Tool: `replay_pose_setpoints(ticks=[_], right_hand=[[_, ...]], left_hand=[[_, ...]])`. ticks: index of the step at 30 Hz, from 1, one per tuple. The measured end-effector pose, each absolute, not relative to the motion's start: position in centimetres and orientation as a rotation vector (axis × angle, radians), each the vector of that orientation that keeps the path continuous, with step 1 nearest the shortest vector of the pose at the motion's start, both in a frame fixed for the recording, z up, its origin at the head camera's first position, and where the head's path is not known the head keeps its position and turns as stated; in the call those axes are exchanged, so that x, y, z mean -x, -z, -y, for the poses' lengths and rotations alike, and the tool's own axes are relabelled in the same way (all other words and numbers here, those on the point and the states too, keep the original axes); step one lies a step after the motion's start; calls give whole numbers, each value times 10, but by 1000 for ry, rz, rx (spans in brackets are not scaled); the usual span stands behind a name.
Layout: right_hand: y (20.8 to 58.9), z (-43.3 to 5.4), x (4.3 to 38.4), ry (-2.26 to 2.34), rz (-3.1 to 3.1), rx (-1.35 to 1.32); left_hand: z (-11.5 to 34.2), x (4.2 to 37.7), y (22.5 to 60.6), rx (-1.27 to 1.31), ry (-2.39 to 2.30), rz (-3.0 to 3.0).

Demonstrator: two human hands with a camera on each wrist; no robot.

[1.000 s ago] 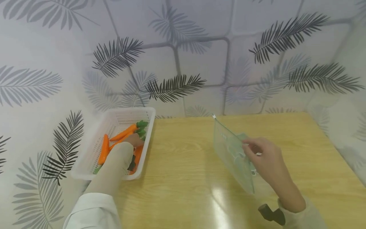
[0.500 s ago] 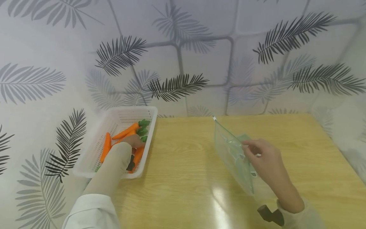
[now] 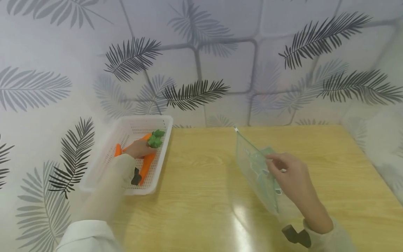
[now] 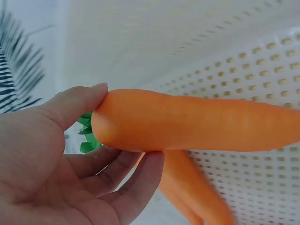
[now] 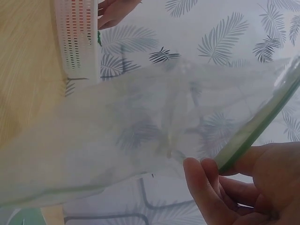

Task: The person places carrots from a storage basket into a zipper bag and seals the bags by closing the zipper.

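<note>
My left hand [image 3: 138,148] reaches into a white perforated plastic basket [image 3: 165,157] at the left of the table. In the left wrist view, the thumb and fingers pinch the thick end of an orange carrot [image 4: 187,122] just below its green leaves [image 4: 88,133]. Other carrots [image 4: 187,187] lie beneath it in the basket, partly hidden by the hand and sleeve. My right hand [image 3: 291,175] pinches the green-edged mouth of a clear zip bag [image 3: 253,171], which hangs tilted over the table. The bag looks thin and see-through in the right wrist view.
The wooden table [image 3: 201,182] stretches between basket and bag. Behind it rises a wall [image 3: 220,63] patterned with grey and black leaves. Something pale green [image 3: 267,152] shows behind the bag, its kind unclear.
My left hand has shifted slightly left and up inside the basket, and green leaves now show beyond its fingers. My right hand holds the bag nearly where it was.
</note>
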State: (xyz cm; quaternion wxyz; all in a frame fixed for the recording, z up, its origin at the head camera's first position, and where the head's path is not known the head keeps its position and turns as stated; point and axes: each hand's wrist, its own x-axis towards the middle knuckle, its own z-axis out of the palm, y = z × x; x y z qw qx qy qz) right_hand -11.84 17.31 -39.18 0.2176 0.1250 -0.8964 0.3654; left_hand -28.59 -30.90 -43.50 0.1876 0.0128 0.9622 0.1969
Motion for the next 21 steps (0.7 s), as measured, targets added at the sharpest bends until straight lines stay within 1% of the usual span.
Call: replay_pose_setpoints(ticks=[3,7,12,21], right_hand=[[392,-173,119,-1031,2492,-334],[392,-172,120,-1052,2505,-322],[393,-172,121,-1065,2517,-324],[394,-176,121,-1089,2513,-320]], left_hand=[[305,279,426,-38,-598,-2717],[299,266,400,-48,-649,-2814],[291,258,373,-72,-712,-2920],[268,232,319,-196,-925,-3057]])
